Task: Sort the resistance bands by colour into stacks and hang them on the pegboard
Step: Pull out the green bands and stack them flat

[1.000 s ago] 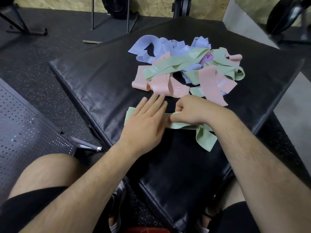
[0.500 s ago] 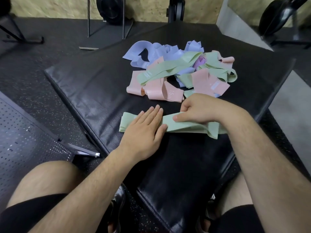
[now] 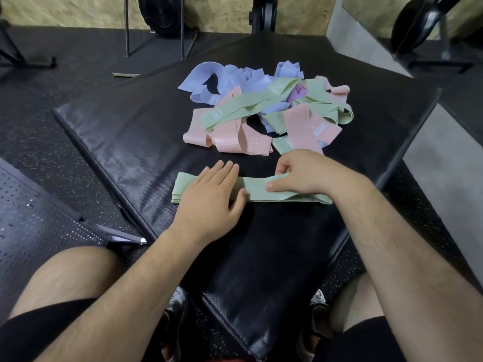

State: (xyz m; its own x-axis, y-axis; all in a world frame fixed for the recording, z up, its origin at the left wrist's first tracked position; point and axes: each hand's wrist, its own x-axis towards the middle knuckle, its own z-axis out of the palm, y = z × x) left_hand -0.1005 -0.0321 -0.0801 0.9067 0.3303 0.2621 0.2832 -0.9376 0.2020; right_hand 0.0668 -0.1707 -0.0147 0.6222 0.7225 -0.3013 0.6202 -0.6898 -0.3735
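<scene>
A flat stack of green bands point(image 3: 257, 190) lies across the black mat point(image 3: 125, 142) in front of me. My left hand point(image 3: 211, 197) presses flat on its left part with straight fingers. My right hand point(image 3: 304, 172) pinches the top green band near the middle, thumb on top and fingers curled behind its far edge. Beyond the stack sits a tangled pile of bands point(image 3: 264, 111): blue ones at the back, green ones across the middle, pink ones in front and at the right, one purple band half buried.
A dark perforated pegboard point(image 3: 34, 220) lies on the speckled floor at my left, its corner near the mat's edge. Metal stand legs point(image 3: 154, 40) and gym gear stand along the far wall. My knees flank the mat's near corner.
The loose right end of the green band has been pulled straight and laid flat onto the stack. My left hand has stayed pressing on the left part.
</scene>
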